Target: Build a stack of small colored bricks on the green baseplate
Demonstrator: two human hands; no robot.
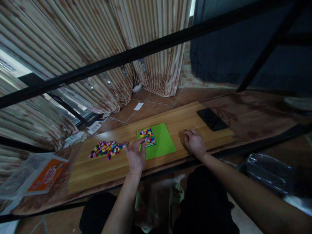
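A green studded baseplate (pixel 164 139) lies on the low wooden table. At its left side sits a flat square build of multicoloured toy bricks (pixel 149 133). My left hand (pixel 136 157) is over the near left corner of this build, thumb and index finger brought together in a pinch. Whatever is between those fingertips is too small to make out. To the left of that hand spreads a loose pile of small coloured bricks (pixel 107 149). My right hand (pixel 194 142) rests on the tabletop right of the baseplate, its fingers curled in and no object visible in them.
A black phone (pixel 212 119) lies at the table's right end. Left of the table stands a clear plastic box (pixel 36 175) with an orange label. A dark metal bar (pixel 117 66) crosses beyond the table, before striped curtains (pixel 156 39). White paper (pixel 138 106) lies on the floor.
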